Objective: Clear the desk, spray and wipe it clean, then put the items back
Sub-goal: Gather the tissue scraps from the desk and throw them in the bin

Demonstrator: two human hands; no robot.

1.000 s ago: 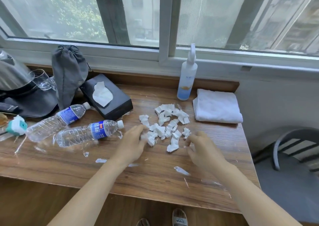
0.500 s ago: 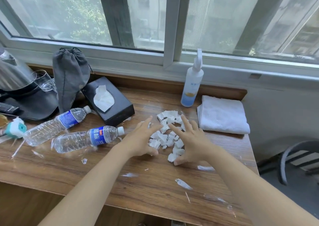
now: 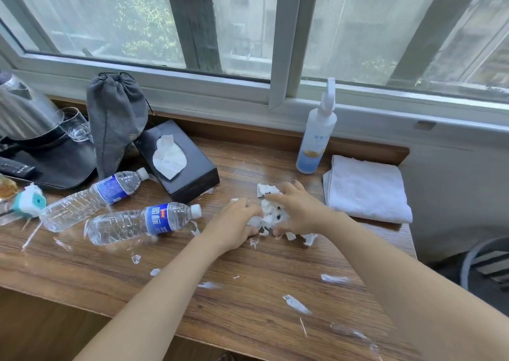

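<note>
Scooping time: left hand and right hand curl their fingers around the tissue scraps heaped between them, both equally close.

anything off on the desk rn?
Yes. Torn white paper scraps are heaped between the left hand and right hand, with stray shreds toward the desk's front edge. Two water bottles lie on their sides at left.
</note>
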